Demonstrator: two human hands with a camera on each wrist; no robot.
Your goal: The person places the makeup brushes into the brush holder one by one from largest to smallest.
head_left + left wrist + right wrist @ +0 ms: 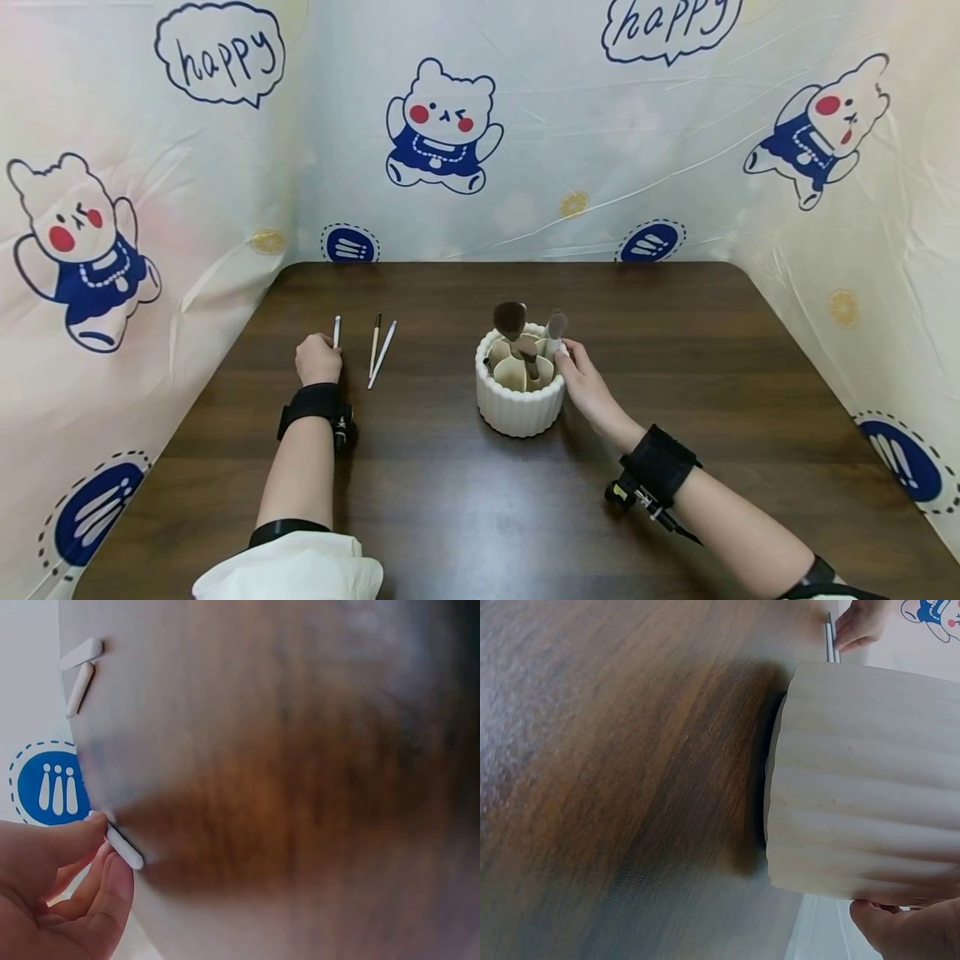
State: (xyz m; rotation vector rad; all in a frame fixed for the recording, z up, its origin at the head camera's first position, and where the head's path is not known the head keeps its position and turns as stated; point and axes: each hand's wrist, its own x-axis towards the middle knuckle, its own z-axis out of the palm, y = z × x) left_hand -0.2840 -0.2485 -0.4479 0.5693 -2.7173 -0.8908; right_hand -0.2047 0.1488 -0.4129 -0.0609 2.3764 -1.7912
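At the table's left, my left hand (318, 360) pinches a thin white makeup brush (337, 331) between thumb and fingers. In the left wrist view the brush's rounded white end (126, 850) sticks out past the fingertips, close over the tabletop. My right hand (591, 390) holds the right side of a white ribbed brush holder (520, 410) near its rim; the right wrist view shows the thumb (881, 926) against the ribbed wall. Standing in the holder's compartments are a big dark-headed makeup brush (510, 320), a grey-tipped brush (555, 327) and others.
Two more slim brushes lie right of my left hand: one dark-tipped (374, 350), one white (383, 354), their near ends close together. The brown wooden table (465, 517) meets a printed cloth backdrop (540, 150) at the back and sides.
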